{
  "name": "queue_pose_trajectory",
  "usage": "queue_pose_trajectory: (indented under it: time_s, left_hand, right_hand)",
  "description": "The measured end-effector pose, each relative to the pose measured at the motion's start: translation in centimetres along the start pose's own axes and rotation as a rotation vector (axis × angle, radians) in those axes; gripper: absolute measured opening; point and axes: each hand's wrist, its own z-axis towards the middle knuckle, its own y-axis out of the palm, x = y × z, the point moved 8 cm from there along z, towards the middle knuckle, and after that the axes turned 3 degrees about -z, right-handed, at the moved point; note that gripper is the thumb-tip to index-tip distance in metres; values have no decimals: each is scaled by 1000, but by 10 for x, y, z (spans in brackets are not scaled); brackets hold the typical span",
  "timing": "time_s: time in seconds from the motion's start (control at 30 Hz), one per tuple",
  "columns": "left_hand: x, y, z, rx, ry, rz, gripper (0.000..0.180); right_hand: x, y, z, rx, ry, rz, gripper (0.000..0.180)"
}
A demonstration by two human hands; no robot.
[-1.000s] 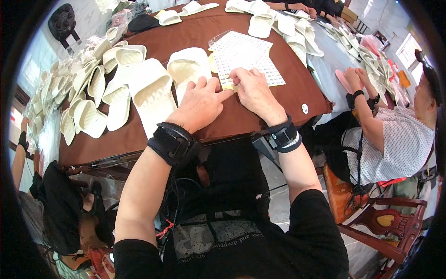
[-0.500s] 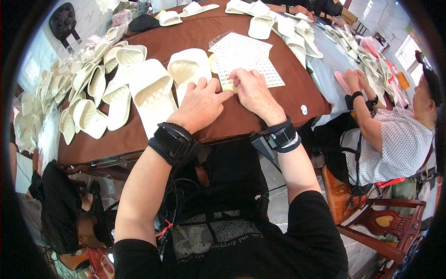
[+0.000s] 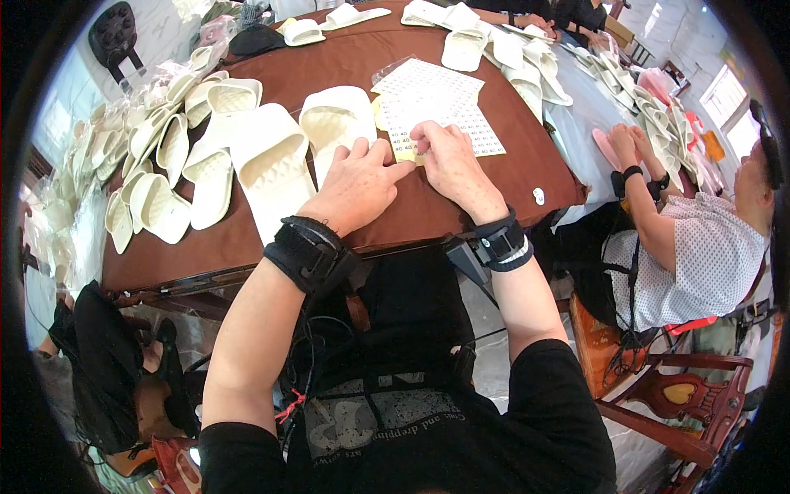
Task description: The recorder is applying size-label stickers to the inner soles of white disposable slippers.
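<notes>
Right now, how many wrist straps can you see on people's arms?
3. A black strap on the left wrist, a black-and-white one on the right wrist, and a black one on the co-worker's wrist at right. Others may be hidden.

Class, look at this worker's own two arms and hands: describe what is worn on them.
Both forearms are bare, below short black sleeves. The left hand has a wide black wrist strap. The right hand has a black band with a lighter stripe. No gloves or rings are visible.
</notes>
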Motion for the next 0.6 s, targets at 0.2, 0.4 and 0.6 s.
queue_pose_trajectory:
  time_s: [0.2, 0.4, 0.6]
  left_hand:
    - [0, 0, -1, 13, 5, 13, 42]
    - [0, -1, -1, 30, 14, 15, 42]
    - [-1, -1, -1, 40, 9, 33, 40]
  right_hand:
    - [11, -2, 3, 90, 34, 149, 23]
    - [20, -6, 3, 146, 50, 345, 24]
    - [27, -1, -1, 90, 115, 381, 31]
